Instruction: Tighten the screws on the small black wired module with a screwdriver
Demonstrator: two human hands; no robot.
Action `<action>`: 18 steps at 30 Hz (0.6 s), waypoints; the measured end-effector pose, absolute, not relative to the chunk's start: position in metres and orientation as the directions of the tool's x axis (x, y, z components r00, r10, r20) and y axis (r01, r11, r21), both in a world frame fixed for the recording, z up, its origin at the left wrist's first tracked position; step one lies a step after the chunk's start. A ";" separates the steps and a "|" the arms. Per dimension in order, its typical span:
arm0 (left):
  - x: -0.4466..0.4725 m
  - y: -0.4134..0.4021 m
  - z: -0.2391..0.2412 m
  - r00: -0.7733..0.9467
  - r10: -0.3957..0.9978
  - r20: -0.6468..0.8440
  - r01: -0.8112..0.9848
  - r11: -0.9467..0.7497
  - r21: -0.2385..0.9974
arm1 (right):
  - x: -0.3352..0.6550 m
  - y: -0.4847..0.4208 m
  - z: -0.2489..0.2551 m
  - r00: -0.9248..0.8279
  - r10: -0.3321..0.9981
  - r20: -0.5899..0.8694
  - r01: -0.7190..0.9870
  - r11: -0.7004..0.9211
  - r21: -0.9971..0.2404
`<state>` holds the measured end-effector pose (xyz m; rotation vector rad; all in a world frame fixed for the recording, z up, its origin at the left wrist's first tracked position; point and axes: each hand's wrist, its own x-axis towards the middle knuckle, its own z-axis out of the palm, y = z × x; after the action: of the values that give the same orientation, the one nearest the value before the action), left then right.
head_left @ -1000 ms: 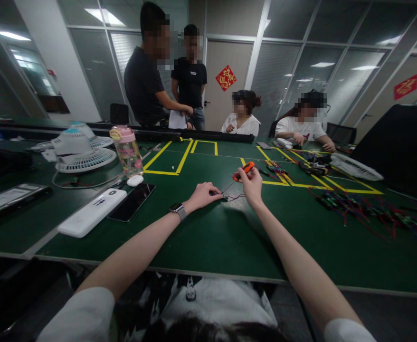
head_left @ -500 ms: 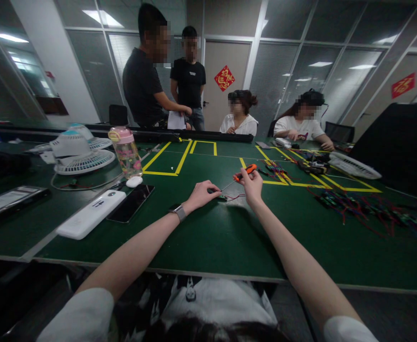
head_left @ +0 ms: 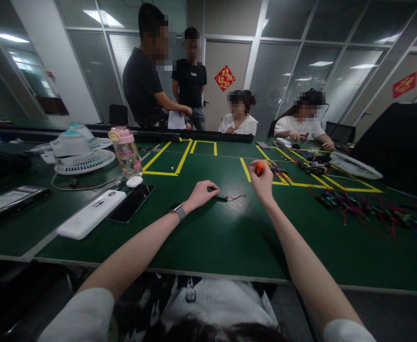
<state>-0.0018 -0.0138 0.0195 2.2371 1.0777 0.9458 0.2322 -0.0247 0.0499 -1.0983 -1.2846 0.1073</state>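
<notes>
Here, the left hand [head_left: 203, 194] has thumb and forefinger drawn together on the left end of a small green board [head_left: 222, 197], the other fingers curled behind. The board lies on the table [head_left: 208, 247] in front of the person, and its thin wires [head_left: 237, 196] trail off to the right, stopping short of the right hand [head_left: 261, 179]. That hand is closed around the orange handle of a screwdriver [head_left: 260, 168], well apart from the board; the blade cannot be made out. A watch [head_left: 178, 211] sits on the left wrist.

To the left lie a dark phone [head_left: 132, 203] and, just beside it, a white block [head_left: 91, 213]. A pink-lidded bottle [head_left: 126, 154] stands beyond them, near a white fan [head_left: 85, 161]. To the right is a tangle of wired boards [head_left: 365, 211], with yellow tape [head_left: 244, 166] marking the table beyond the hands. Across it, two people stand in black tops and two sit in white.
</notes>
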 end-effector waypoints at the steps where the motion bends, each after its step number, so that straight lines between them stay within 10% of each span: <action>1: -0.002 -0.012 0.019 0.446 0.811 0.379 0.486 -0.575 0.658 | 0.232 -0.027 0.050 0.206 0.683 0.700 0.574 0.495 -0.652; 6: 0.001 -0.001 0.018 0.428 0.821 0.378 0.564 -0.569 0.598 | 0.217 -0.031 0.041 -0.219 0.927 0.304 0.822 0.343 -0.455; 18: 0.011 0.007 0.023 0.561 0.779 0.282 0.630 -0.622 0.465 | 0.207 -0.030 0.038 -0.239 0.967 0.090 0.929 0.254 -0.268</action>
<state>0.0110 0.0069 0.0227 2.4862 1.1588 0.6739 0.2067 -0.0303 0.0383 -1.7703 -2.2897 0.2317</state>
